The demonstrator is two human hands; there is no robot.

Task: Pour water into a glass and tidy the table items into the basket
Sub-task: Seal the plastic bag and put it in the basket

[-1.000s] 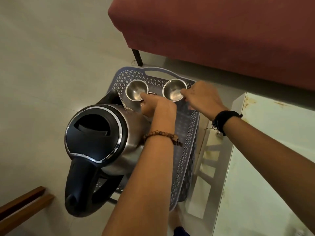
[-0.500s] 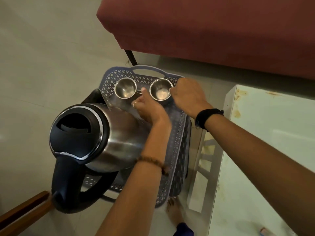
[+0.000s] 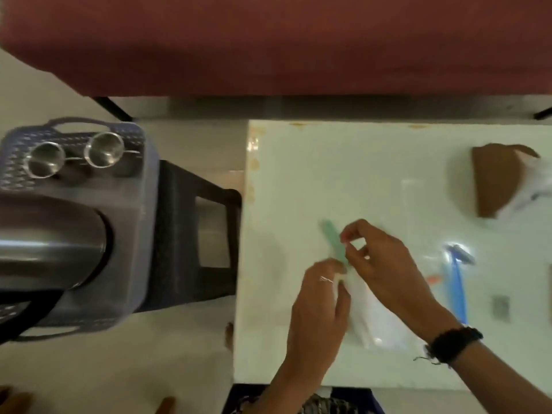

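We see both hands over the white table (image 3: 298,174), close together near its middle. The left hand (image 3: 318,309) lies knuckles up, a ring on one finger, with its fingers curled down onto the near end of a green strip (image 3: 333,243) and the upper end of a clear packet (image 3: 376,318). Blur hides whether those fingers pinch the packet or only press on it; we cannot tell. The right hand (image 3: 385,270) comes in from the right with a black band at the wrist. Its thumb and forefinger are curled toward each other beside the green strip, at the packet's top edge. They seem to pinch something small and pale there, but the frame is too smeared for us to confirm it.

The packet lies flat on the table, running from the hands toward the near edge, partly under the right forearm. A blue razor (image 3: 458,282) in clear wrap lies just right of it. A brown card piece (image 3: 498,180) with white plastic sits near the far right corner.

The basket (image 3: 143,204) stands on a dark stool (image 3: 203,222), just left of the table. Two steel cups (image 3: 74,156) stand side by side at the basket's far end. The steel kettle (image 3: 50,243) lies in the near part, cut off by the left edge. A maroon seat (image 3: 268,43) spans the top.
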